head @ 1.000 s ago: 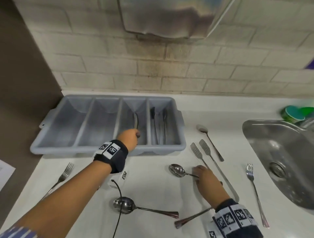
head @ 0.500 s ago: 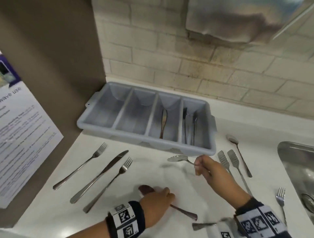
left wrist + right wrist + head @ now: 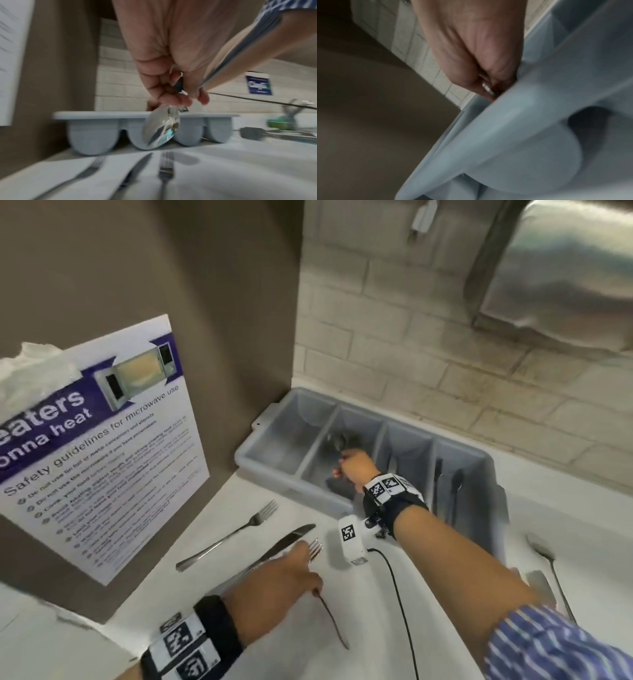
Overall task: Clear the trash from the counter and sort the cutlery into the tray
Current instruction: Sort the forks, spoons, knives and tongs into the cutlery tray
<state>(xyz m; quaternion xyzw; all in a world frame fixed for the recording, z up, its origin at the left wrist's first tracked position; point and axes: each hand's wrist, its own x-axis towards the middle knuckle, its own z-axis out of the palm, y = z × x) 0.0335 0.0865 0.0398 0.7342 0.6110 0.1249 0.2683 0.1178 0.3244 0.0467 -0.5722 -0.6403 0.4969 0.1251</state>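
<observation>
Head view: right hand (image 3: 356, 469) pinches a spoon (image 3: 337, 441) over the tray (image 3: 274, 446), bowl pointing away beyond its fingers. Left hand (image 3: 274, 580) grips another spoon (image 3: 162, 129), bowl down, handle trailing behind on the table (image 3: 291, 655).

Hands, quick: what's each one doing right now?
Left hand: closed, pinching a spoon above the counter.
Right hand: closed on a spoon, over the tray's second compartment from the left.
</observation>
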